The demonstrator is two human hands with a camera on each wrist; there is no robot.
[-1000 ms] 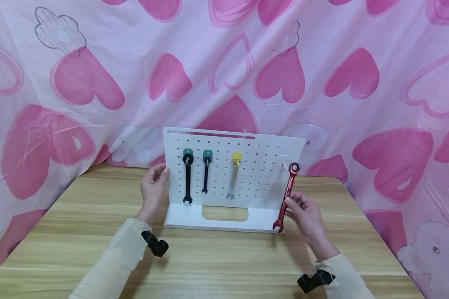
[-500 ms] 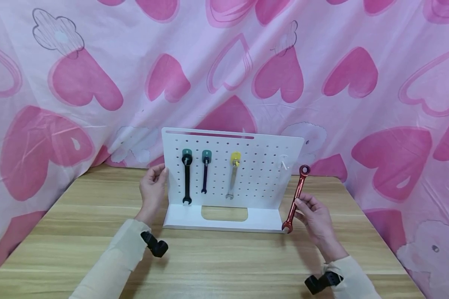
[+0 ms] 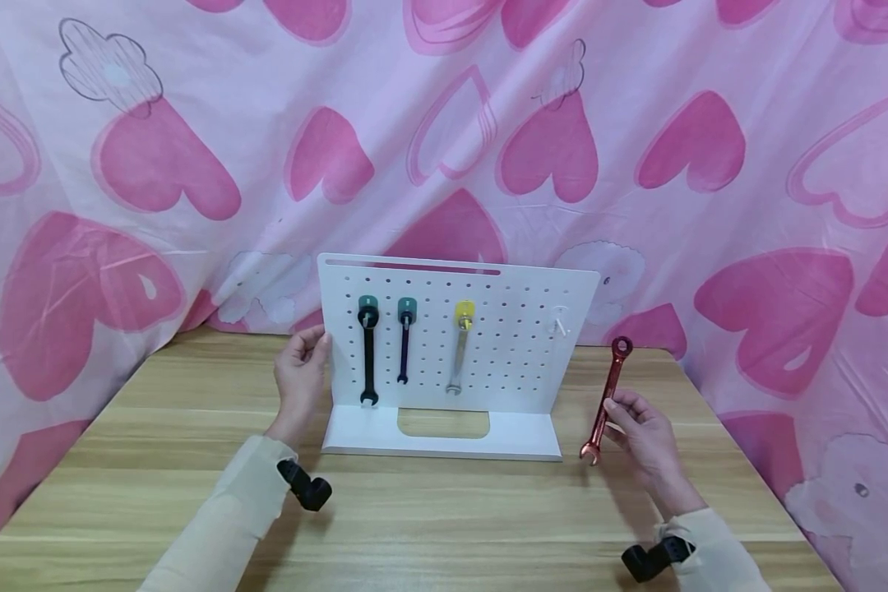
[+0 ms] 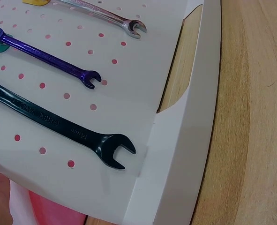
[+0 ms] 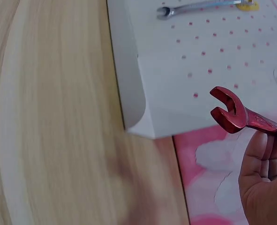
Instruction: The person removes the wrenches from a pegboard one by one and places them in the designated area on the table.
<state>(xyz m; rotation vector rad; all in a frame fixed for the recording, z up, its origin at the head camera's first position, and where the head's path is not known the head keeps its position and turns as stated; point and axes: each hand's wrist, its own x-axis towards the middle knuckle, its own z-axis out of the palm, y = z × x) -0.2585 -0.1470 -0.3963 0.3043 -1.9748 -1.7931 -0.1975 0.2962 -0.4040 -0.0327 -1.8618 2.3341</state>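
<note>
A white pegboard (image 3: 503, 345) stands upright on its base. My left hand (image 3: 300, 374) holds its left edge between thumb and fingers, some fingers hidden behind the panel. To the right of the board, my right hand (image 3: 642, 436) pinches a red combination wrench (image 3: 605, 403) mid-shaft, ring end up. In the right wrist view the wrench's open end (image 5: 232, 112) points toward the board. Three wrenches hang on hooks: a large black one (image 3: 369, 358), a small purple one (image 4: 49, 58) and a silver one (image 3: 459, 358). A clear hook (image 3: 560, 322) at the board's right bears nothing.
The board's base (image 3: 521, 436) rests on a wood-grain table (image 3: 414, 526) and has a cut-out in its middle. Behind the table hangs a pink curtain (image 3: 444, 123) with heart prints. Each wrist wears a small black camera (image 3: 307, 485).
My right hand has carried the red wrench to the right, away from the clear hook and past the board's edge. The left hand stays at the board's left edge.
</note>
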